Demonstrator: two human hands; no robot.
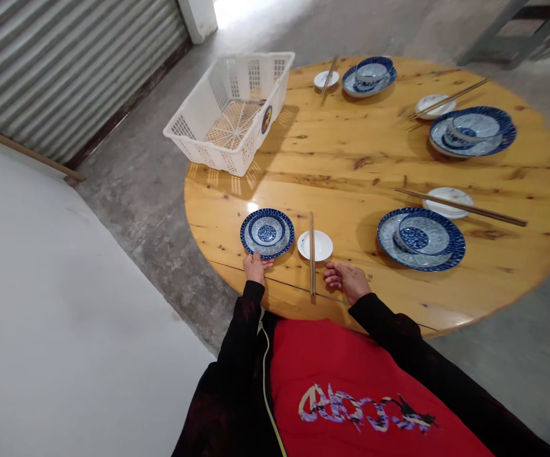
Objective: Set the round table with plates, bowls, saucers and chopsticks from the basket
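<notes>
A blue-and-white plate [288, 245] with a patterned bowl [266, 233] on it lies near the table's front left edge. My left hand [254, 268] is at the near rim of this plate, its thumb at the rim and its fingers along the edge, holding it. To the right of the plate, a pair of wooden chopsticks [312, 273] rests across a small white dish [323, 246], tips pointing away from me. My right hand [347, 280] hovers just below and right of that dish, fingers loosely bent and apart, with nothing in them.
The round wooden table [332, 184] carries more settings: a plate with bowl [422, 241] at right, another [472, 132] behind it, and a third [369, 77] at the far side, each beside a dish with chopsticks. A white plastic basket [244, 155] stands at the far left edge.
</notes>
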